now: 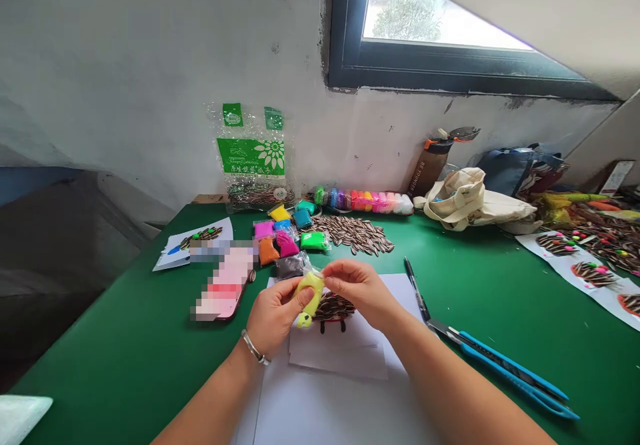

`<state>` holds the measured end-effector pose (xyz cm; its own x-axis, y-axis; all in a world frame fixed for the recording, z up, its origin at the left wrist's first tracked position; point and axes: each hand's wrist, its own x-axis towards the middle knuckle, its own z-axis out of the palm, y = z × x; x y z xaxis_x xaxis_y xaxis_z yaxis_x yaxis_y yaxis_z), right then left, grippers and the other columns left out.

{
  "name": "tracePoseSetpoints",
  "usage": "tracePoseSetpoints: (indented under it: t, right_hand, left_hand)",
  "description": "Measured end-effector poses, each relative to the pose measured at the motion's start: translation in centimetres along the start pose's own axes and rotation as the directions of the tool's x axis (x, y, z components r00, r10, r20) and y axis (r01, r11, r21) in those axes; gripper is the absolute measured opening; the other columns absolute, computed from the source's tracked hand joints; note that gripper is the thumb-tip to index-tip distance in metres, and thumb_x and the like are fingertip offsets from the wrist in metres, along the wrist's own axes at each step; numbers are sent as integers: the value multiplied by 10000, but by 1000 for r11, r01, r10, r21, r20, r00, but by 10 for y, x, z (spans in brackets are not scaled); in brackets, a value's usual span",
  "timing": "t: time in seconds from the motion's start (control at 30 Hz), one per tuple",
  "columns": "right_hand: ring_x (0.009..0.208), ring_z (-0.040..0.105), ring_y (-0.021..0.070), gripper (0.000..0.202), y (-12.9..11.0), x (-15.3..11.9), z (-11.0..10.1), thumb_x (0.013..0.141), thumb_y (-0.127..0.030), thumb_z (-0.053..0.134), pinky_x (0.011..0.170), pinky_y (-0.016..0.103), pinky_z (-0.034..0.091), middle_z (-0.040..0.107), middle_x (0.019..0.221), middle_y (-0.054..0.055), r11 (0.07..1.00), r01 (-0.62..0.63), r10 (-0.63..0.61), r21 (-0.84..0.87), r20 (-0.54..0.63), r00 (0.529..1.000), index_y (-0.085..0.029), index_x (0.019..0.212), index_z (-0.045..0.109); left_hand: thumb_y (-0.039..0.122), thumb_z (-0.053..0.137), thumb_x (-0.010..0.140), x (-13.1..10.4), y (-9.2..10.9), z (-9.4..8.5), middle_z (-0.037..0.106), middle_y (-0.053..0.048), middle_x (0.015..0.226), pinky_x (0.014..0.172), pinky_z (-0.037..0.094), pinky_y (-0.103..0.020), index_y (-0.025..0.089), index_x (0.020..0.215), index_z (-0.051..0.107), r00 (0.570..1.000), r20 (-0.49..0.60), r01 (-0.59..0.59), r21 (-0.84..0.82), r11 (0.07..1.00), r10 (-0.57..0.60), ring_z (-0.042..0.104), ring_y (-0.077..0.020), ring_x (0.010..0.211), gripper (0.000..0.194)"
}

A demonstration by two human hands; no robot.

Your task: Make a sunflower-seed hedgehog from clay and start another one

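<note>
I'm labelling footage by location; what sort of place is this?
Probably a craft workspace: the green table bears small packets of coloured clay, loose sunflower seeds and a utility knife. Whether it's in a home, school or studio, I can't tell.

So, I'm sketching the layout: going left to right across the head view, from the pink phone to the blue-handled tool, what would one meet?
Pink phone → left hand, holding a yellow packet → right hand → black pen → blue-handled tool.
</note>
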<state>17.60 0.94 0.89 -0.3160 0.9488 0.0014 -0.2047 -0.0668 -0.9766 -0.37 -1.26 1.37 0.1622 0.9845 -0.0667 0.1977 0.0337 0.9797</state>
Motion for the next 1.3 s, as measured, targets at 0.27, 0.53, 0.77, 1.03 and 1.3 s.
tracePoseSetpoints:
  t: [0.27,0.53,0.77,1.03,1.3]
  right_hand:
    - [657,514,117,153,2,-2,0,751,-310,631,611,248,420,601,729,0,985,-39,42,-170,12,999,-163,792,637]
    - [628,519,108,161,8,13,3,712,-307,632,560,223,452,551,676,-22,986,4,-49,-165,-269,962,-170,737,551]
    - [643,610,141,234,13,41,9,773,-289,530,606,268,489,660,763,25,823,-94,-65,-560,-257,964,-168,965,588]
    - [844,590,234,226,5,83,-30,784,-354,522,712,310,395,681,823,96,495,-285,-119,-821,-389,914,-181,735,659]
    - [839,594,261,289,20,113,-11,724,-438,582,678,321,388,663,888,143,378,-370,-95,-849,-433,896,-166,803,637]
  left_hand:
    - [418,638,751,0,-1,2,716,-40,900,701,507,-270,149,1001,698,1000,-9,5,30,1000,-5,629,-212,832,373]
    - [477,570,792,3,-10,2,638,-102,1148,815,534,-369,158,1262,523,992,-105,-61,147,987,77,620,-254,991,571]
    - [274,545,824,7,-35,0,464,-97,1369,1031,341,-509,232,1276,516,845,80,-389,771,505,529,366,-302,1281,455]
    - [166,513,809,9,-39,-1,483,-66,1358,977,380,-527,277,1223,563,885,135,-316,877,362,446,405,-318,1241,431]
    - [172,478,835,9,-38,0,471,-57,1373,965,380,-544,299,1243,544,896,126,-300,878,373,425,391,-321,1252,432]
